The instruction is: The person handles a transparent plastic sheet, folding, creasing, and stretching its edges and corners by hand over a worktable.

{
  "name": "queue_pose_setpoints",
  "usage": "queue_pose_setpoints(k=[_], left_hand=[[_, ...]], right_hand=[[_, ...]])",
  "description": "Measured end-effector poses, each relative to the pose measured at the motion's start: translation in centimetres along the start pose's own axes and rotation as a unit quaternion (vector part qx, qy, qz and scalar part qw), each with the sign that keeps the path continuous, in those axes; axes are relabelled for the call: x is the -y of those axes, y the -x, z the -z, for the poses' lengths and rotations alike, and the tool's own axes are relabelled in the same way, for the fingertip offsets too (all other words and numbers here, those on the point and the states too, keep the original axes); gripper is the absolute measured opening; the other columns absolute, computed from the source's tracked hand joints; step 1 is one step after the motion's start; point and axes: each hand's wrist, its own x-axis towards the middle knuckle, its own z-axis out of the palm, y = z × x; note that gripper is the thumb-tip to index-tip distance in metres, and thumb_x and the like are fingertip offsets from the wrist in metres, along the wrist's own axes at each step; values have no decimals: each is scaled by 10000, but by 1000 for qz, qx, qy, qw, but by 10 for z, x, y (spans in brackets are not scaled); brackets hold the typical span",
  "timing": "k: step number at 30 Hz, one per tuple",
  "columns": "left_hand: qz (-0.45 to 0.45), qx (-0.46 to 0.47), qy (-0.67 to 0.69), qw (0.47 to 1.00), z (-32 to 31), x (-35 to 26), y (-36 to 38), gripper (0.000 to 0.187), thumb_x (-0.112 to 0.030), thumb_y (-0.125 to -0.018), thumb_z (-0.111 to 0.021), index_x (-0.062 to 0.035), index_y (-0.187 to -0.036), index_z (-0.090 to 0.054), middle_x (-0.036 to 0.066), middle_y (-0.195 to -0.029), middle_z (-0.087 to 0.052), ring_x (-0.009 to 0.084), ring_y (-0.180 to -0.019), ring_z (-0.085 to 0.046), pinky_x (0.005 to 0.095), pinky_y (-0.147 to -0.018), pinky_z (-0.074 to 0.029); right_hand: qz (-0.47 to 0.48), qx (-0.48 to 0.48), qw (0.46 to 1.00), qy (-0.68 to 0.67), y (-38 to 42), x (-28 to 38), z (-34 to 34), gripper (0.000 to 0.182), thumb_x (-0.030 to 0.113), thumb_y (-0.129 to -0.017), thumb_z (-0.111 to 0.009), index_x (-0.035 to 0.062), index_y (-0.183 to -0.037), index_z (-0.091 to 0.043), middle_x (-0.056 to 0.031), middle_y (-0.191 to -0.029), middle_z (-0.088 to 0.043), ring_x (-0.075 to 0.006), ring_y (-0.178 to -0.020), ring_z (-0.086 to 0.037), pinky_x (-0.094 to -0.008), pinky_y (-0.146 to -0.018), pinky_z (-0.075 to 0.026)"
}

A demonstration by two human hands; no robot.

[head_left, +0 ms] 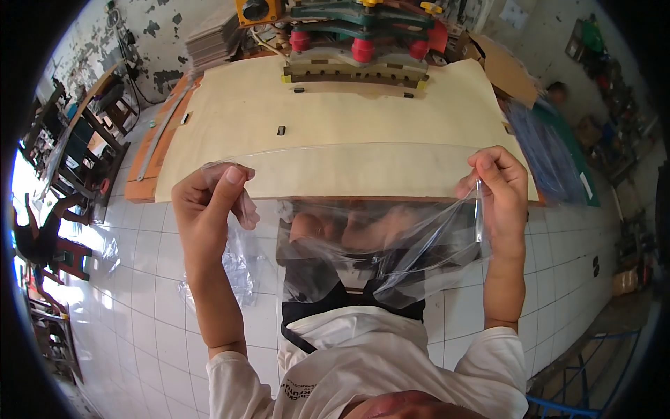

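Observation:
A clear plastic sheet (pixel 426 255) is stretched between my two hands, above the front edge of the cream-covered table (pixel 349 167). My left hand (pixel 213 199) pinches its left end between thumb and fingers. At the other end my right hand (pixel 499 188) grips the plastic, thumb against the fingers. The sheet's upper edge runs nearly straight across, while its lower part sags in folds over my lap. Small dark blocks (pixel 281 130) lie on the table beyond the sheet.
A green machine (pixel 363 31) with red knobs and a metal bar stands at the table's back. Clear plastic sheets (pixel 548 153) lie at the right. A metal ruler (pixel 164 129) is at the left. Crumpled plastic (pixel 241 269) lies on the floor. A person (pixel 45 230) sits far left.

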Motion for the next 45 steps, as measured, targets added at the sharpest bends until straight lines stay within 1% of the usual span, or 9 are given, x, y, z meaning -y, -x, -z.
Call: queue_pose_setpoints(k=[5, 12, 18, 21, 26, 32, 36, 38, 45], left_hand=[[-15, -5, -13, 1000, -2, -9, 4, 309, -221, -905, -604, 81, -844, -614, 67, -531, -549, 110, -385, -517, 201, -353, -365], [-25, -19, -11, 999, 0, -8, 5, 311, -224, -905, -603, 81, -846, -615, 59, -524, -540, 111, -391, -521, 204, -359, -374], [-18, -32, -8, 999, 11, 1, -2, 291, -207, -906, -599, 75, -840, -619, 50, -517, -523, 100, -374, -462, 215, -395, -396], [-14, -28, -4, 999, 16, 6, -4, 280, -201, -907, -597, 70, -842, -623, 59, -568, -545, 91, -400, -461, 221, -399, -400], [-6, -27, 7, 1000, 19, 13, -6, 252, -182, -910, -591, 62, -860, -626, 98, -780, -604, 78, -457, -486, 224, -401, -407], [4, -31, 10, 999, 20, 20, -10, 220, -151, -910, -580, 57, -858, -628, 111, -851, -607, 77, -465, -484, 220, -403, -412], [8, -33, 12, 999, 16, 25, -12, 216, -148, -910, -578, 53, -850, -627, 107, -846, -606, 77, -462, -477, 224, -407, -420], [20, -61, 14, 998, 12, 25, -14, 284, -206, -874, -627, 67, -794, -626, 96, -679, -583, 108, -417, -491, 238, -428, -416], [43, -61, 25, 997, 10, 40, -21, 256, -187, -873, -624, 57, -797, -633, 83, -649, -574, 97, -411, -461, 255, -432, -442]], right_hand=[[11, -11, 1000, -6, 2, 7, -1, 235, 204, -909, -608, -26, -861, -601, -27, -684, -565, -129, -557, -598, -232, -547, -477], [71, -24, 995, 58, 4, 12, -7, 255, 216, -897, -633, -38, -877, -624, -37, -688, -590, -118, -567, -587, -231, -564, -466], [104, -23, 990, 91, 5, 19, -19, 235, 179, -875, -663, -55, -887, -641, -49, -695, -600, -119, -579, -592, -232, -568, -480], [111, -22, 989, 94, 4, 21, -24, 223, 163, -871, -667, -58, -887, -643, -47, -694, -600, -121, -581, -595, -233, -562, -487], [105, -17, 989, 103, 1, 17, -26, 217, 155, -877, -659, -61, -891, -644, -50, -699, -603, -118, -582, -599, -228, -555, -488], [79, -29, 996, 36, -4, 8, -27, 159, 73, -843, -684, -64, -883, -614, -69, -714, -623, -127, -583, -613, -233, -550, -501], [64, -28, 997, 12, -8, 4, -27, 134, 42, -832, -685, -56, -866, -599, -77, -717, -628, -128, -582, -618, -238, -548, -507], [59, -28, 998, 12, -9, 2, -26, 131, 41, -834, -682, -55, -863, -598, -78, -718, -628, -127, -582, -619, -239, -548, -507], [60, -20, 997, 36, -17, -3, -27, 120, 34, -848, -655, -67, -880, -599, -76, -718, -626, -119, -593, -619, -232, -552, -505]])
